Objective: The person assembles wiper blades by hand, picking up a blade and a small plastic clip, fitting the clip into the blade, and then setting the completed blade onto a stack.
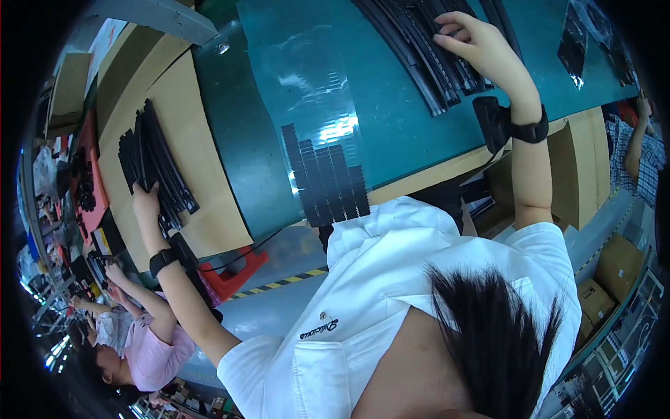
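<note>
My left hand (pixel 146 204) is at the near end of a bundle of long black plastic strips (pixel 152 150) lying on a cardboard sheet (pixel 202 209). Its thumb and fingers close on the strips, some of the fingers hidden by them. On the right, my right hand (pixel 474 45) is over a larger pile of long black strips (pixel 412 52) on the green table. Its fingers are bent and apart, with nothing seen between them. Between the two piles, several short black strips with toothed edges (pixel 324 178) lie side by side on clear plastic film (pixel 307 84).
The green table mat (pixel 398 133) spans the work area. A metal post (pixel 174 21) stands at the far left. Black pieces in clear bags (pixel 574 52) lie far right. Below the table are an open cardboard box (pixel 583 167) and a red stool (pixel 237 272). Co-workers sit at left and right.
</note>
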